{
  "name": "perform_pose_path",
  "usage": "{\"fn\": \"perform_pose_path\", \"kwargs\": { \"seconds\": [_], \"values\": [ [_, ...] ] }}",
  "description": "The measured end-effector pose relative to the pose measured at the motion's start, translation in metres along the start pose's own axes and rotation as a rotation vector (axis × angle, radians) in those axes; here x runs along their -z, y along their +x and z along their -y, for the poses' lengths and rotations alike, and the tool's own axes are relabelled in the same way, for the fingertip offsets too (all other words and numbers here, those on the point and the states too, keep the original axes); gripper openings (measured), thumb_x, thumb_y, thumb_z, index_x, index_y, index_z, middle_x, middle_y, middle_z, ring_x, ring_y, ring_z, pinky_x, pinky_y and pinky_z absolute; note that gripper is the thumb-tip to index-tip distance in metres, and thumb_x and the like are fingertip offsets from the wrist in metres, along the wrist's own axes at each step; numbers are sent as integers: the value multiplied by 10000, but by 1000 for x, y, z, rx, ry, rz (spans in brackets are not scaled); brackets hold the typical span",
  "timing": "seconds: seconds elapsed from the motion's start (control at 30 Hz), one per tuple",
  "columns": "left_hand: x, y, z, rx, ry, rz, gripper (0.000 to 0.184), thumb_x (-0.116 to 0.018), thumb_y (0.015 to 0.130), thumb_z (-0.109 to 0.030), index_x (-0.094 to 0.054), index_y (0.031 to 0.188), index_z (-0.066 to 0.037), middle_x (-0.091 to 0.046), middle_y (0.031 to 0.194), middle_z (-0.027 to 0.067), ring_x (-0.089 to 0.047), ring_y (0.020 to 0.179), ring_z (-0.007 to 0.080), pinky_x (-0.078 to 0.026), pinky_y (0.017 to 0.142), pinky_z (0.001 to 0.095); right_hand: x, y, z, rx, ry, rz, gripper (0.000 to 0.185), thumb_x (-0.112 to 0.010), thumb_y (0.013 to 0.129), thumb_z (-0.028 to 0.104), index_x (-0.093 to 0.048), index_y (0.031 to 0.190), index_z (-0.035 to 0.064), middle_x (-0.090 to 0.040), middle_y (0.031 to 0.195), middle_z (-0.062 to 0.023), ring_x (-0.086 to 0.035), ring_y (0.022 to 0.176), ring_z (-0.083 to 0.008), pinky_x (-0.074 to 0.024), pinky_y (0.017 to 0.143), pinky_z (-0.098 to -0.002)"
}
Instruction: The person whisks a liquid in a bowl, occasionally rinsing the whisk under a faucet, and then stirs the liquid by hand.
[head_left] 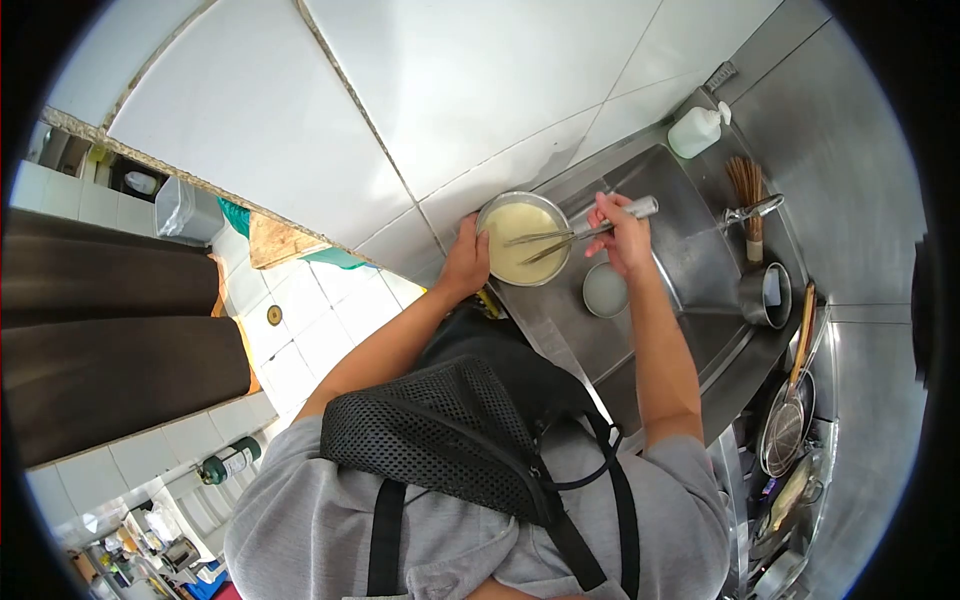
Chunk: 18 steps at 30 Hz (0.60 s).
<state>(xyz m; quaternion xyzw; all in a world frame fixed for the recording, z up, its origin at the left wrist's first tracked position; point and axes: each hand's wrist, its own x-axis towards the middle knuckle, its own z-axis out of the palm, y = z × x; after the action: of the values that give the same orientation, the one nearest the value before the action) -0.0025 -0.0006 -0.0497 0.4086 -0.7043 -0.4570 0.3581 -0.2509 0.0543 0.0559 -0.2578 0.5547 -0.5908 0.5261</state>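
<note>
A round metal bowl [523,279] of pale yellow liquid sits at the left end of the steel counter, by the tiled wall. My left hand [467,262] grips its left rim, thumb near the edge. My right hand [622,236] is closed on the handle of a metal whisk [590,232], whose wires reach into the liquid. Below the whisk, a small round bowl [606,290] with whitish contents stands on the steel surface.
Right of the bowls lies a steel sink [690,240]. Around it are a white pump bottle [695,132], a bundled-stick brush [746,195], a faucet [752,209] and a metal pot [766,296]. A strainer [783,435] and pans are at the lower right.
</note>
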Motion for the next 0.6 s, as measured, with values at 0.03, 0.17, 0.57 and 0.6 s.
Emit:
{"fn": "perform_pose_path", "kwargs": {
  "seconds": [0.03, 0.17, 0.57, 0.6],
  "values": [
    [0, 0, 0, -1, 2, 1, 399, -393, 989, -138, -341, 1344, 37, -507, 1225, 314, -506, 1159, 439, -390, 984, 430, 0, 4, 6, -9, -66, 68, 317, -622, 912, 291, -504, 727, 63, -526, 687, -48, -497, 518, -124, -483, 370, -290],
    [2, -1, -2, 22, -2, 22, 371, -409, 978, -132, -371, 1306, 37, -541, 1170, 317, -539, 1099, 452, -414, 948, 446, -4, 19, 29, -39, -264, 134, 297, -655, 874, 266, -549, 708, 44, -582, 711, -70, -529, 526, -138, -438, 352, -286],
    [-2, -5, 3, 4, 22, -35, 335, -427, 964, -115, -388, 1269, 19, -545, 1125, 333, -541, 1047, 481, -429, 903, 472, -75, -53, 40, 687, -1141, 849, 219, -698, 820, 154, -561, 689, 46, -562, 630, -94, -572, 561, -209, -448, 567, -331],
    [-3, -5, 3, 1, 6, -55, 333, -427, 965, -117, -386, 1268, 17, -541, 1126, 334, -535, 1045, 487, -428, 903, 474, -73, -57, 33, 681, -1144, 859, 219, -698, 820, 154, -561, 689, 46, -562, 630, -94, -572, 561, -209, -448, 567, -331]
  ]
}}
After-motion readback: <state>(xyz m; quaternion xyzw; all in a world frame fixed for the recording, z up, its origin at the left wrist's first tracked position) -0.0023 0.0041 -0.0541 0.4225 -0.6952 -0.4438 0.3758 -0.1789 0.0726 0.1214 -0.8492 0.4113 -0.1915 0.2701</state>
